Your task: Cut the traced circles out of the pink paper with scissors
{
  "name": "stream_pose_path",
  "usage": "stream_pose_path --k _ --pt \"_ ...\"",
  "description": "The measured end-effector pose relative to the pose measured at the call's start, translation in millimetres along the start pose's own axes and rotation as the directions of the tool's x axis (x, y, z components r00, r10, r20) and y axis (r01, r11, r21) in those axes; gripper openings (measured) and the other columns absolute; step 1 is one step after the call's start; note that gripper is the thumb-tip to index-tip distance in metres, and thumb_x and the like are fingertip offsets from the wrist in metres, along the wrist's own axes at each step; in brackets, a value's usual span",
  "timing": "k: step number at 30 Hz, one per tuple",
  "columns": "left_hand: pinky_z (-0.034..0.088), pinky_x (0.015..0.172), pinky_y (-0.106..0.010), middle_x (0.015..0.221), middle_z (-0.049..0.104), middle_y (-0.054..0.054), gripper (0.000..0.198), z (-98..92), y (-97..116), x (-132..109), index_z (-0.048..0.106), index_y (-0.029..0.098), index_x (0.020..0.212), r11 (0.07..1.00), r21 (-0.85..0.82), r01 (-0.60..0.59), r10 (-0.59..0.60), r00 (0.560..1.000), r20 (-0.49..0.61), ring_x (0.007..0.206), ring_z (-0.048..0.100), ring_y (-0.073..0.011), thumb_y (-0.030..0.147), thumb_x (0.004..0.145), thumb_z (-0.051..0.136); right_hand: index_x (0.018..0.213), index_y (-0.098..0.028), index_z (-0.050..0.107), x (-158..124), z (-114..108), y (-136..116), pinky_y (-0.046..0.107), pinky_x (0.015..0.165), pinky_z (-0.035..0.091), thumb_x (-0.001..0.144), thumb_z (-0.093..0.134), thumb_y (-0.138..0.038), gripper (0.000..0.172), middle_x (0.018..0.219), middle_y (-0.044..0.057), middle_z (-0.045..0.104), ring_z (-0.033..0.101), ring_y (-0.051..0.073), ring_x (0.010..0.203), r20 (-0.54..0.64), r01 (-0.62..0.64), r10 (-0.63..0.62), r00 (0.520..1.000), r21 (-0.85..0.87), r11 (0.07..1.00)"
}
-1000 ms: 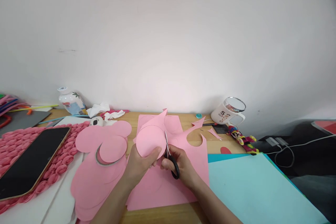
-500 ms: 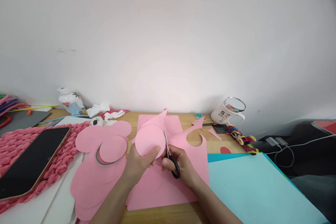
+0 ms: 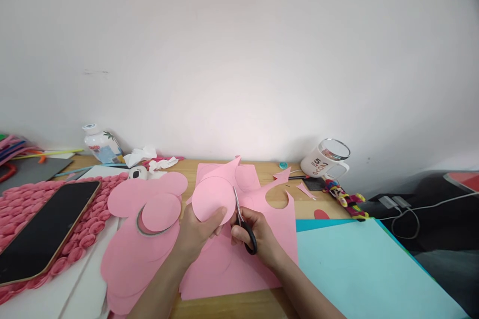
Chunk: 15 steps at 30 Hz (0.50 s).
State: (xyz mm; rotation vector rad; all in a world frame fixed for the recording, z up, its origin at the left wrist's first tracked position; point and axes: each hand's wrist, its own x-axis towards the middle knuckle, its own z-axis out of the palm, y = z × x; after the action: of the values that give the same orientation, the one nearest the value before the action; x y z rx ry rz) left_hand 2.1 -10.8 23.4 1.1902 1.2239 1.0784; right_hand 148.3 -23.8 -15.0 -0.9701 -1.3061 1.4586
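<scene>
My left hand (image 3: pixel 204 229) pinches a piece of pink paper (image 3: pixel 214 199) with a rounded outline, thumb on top near its lower edge. A pointed strip of the same paper (image 3: pixel 230 169) sticks up behind the round part. In my right hand (image 3: pixel 254 234) is a pair of scissors with black handles (image 3: pixel 247 237). Their blades point up along the right edge of the round piece. Under both hands lie pink sheets (image 3: pixel 258 274) with faint drawn circles. A cut-away pink sheet (image 3: pixel 277 199) with curved notches spreads to the right.
Cut pink circles (image 3: pixel 160 213) are piled on the left, beside a phone (image 3: pixel 48 229) on a pink textured mat (image 3: pixel 22 197). A white mug (image 3: pixel 322 159), a small doll (image 3: pixel 346 199) and light blue paper (image 3: pixel 359 264) are on the right. A white bottle (image 3: pixel 101 144) stands by the wall.
The held round piece and its pointed strip have shifted very slightly. Both hands stay in nearly the same place, with the scissors still at the right edge.
</scene>
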Motion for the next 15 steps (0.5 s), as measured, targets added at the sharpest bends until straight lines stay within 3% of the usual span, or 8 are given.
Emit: stream_pose_path --k 15 --pt "0.024 0.037 -0.02 0.038 0.039 0.008 0.021 -1.4 -6.5 3.4 0.047 0.016 0.059 0.992 -0.119 -0.044 0.045 0.999 0.002 0.037 0.033 -0.0057 0.027 0.066 0.063 0.063 -0.018 0.049 0.7 0.9 1.4 0.022 0.043 0.037 0.068 0.06 -0.024 0.013 0.046 -0.005 0.048 0.047 0.011 0.043 -0.015 -0.02 0.02 1.0 0.005 1.0"
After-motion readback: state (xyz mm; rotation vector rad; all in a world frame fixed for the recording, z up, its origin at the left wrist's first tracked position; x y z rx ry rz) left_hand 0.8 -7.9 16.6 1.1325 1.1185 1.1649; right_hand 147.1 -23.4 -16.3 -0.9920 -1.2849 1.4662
